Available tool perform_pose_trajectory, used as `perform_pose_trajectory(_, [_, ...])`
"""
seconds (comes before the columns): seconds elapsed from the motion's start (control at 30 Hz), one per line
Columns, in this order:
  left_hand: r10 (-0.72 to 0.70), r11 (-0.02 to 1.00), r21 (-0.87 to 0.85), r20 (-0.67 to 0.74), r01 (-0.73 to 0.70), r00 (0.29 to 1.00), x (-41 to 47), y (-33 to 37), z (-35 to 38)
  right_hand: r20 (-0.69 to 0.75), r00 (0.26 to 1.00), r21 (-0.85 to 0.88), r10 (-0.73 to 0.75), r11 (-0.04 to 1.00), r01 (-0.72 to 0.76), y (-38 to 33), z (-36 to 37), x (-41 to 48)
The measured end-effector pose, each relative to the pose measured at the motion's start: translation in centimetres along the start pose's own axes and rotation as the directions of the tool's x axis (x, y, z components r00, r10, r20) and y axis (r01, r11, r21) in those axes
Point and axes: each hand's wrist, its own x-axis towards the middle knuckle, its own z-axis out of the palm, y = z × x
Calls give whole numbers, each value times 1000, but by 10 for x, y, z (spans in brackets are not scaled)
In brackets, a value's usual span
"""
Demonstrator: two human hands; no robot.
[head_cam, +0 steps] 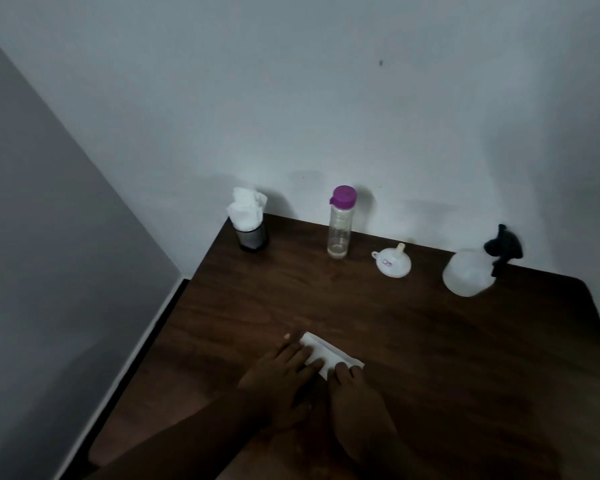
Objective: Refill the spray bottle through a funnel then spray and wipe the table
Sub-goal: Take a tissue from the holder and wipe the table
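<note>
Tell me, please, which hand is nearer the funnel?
Right. The right hand presses the tissue nearer the funnel; the left hand presses it farther left.

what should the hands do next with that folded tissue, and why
Probably push the folded tissue across the table in a wiping stroke. The left hand and right hand both press flat on it, while the funnel lies apart from the spray bottle and the water bottle is capped, so refilling looks finished.
</note>
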Motion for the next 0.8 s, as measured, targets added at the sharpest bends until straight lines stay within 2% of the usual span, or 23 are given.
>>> perform_pose_trajectory(0.13, [-70, 997, -33, 3, 70, 998, -23, -26, 8, 2, 995, -82, -98, 992, 98, -24, -1, 23])
perform_pose_trajectory(0.27, [-206, 973, -111, -2, 205, 978, -49, -42, 20, -53, 984, -171, -171, 972, 160, -46, -7, 42])
perform_pose_trajectory(0.47, [-303, 946, -177, -173, 273, 937, -80, -49, 41, -101, 947, -278, -305, 923, 268, -68, -17, 59])
perform_pose_trajectory(0.57, [-361, 927, -184, -203, 326, 910, -89, -42, 48, -281, 870, -250, -405, 906, 341, -74, -26, 56])
perform_pose_trajectory(0.63, [-407, 907, -197, -189, 371, 894, -92, -34, 51, -349, 847, -190, -402, 915, 356, -74, -27, 56])
perform_pose_trajectory(0.8, [-517, 849, -230, -178, 476, 837, -91, -4, 53, -293, 865, -64, -407, 911, 407, -61, -22, 58])
